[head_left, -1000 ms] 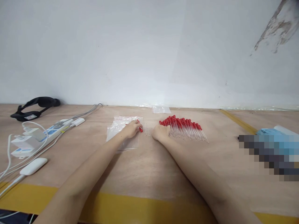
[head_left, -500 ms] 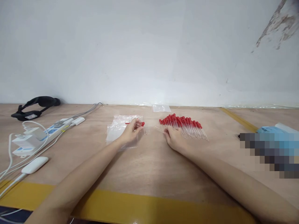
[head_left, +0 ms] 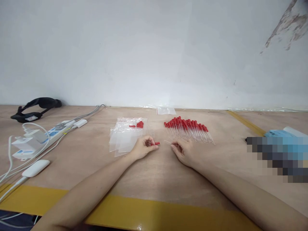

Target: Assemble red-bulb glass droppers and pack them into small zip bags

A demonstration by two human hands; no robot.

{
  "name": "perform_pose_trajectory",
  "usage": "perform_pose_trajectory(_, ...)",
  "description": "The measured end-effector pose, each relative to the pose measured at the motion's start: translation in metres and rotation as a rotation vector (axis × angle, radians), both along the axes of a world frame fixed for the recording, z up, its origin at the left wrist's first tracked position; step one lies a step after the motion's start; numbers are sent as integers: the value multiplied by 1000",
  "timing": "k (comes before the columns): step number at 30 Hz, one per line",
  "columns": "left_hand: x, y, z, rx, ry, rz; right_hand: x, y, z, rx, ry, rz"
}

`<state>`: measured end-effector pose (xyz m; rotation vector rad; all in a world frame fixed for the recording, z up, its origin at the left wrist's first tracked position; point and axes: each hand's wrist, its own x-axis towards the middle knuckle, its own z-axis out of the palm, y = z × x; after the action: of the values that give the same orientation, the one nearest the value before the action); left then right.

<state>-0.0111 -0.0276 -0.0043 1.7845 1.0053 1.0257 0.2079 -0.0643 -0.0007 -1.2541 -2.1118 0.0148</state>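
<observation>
Red rubber marks the small bulb [head_left: 157, 143] pinched in the fingers [head_left: 151, 145] of your left hand [head_left: 143, 148], its tip poking out toward your right hand [head_left: 183, 149]. That right hand rests on the plywood table [head_left: 154, 173] just across a short gap, its fingers [head_left: 175, 147] closed lightly on one end of a thin clear glass tube [head_left: 167, 141]. The tube lies nearly level, its long axis running left to right, with its free end aimed at the red bulb. The two pieces are near but apart; the bulb lies to the left of the tube's open end, and neither hand is clearly the nearer to the gap.

Toward the far edge of the table, behind your right hand, a fanned heap of finished droppers [head_left: 189, 129] lies with red bulbs to the left and glass tips to the right. Behind your left hand sits a stack of clear zip bags [head_left: 125, 136], with a few loose red bulbs [head_left: 139, 124] on top at its far side. A few bare glass tubes [head_left: 151, 131] lie between the bags and the heap, hard to make out. Another small clear bag [head_left: 166, 111] lies at the far edge by the wall.

At the left edge of the table are a white power strip [head_left: 51, 134] with chargers and cables, and a black head strap [head_left: 36, 107] in the far left corner.
</observation>
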Motion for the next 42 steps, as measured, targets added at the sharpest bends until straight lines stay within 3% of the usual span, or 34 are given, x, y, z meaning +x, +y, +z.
perform_pose_trajectory(6,4,-4,-1,5,-51,-36,-6,-6,3,14,-14,21)
perform_pose_trajectory(15,4,-7,1,23,38,-39,-12,-7,0,-19,-17,82)
perform_pose_trajectory(22,6,-10,3,149,156,-23,-11,-4,-5,-8,1,151)
perform_pose_trajectory(29,4,-14,5,209,227,-23,-13,-6,-5,-107,52,228)
perform_pose_trajectory(37,2,-21,7,204,337,-133,-3,-7,19,-55,-224,196)
perform_pose_trajectory(42,3,-24,7,306,442,-79,-6,-7,18,52,-281,170)
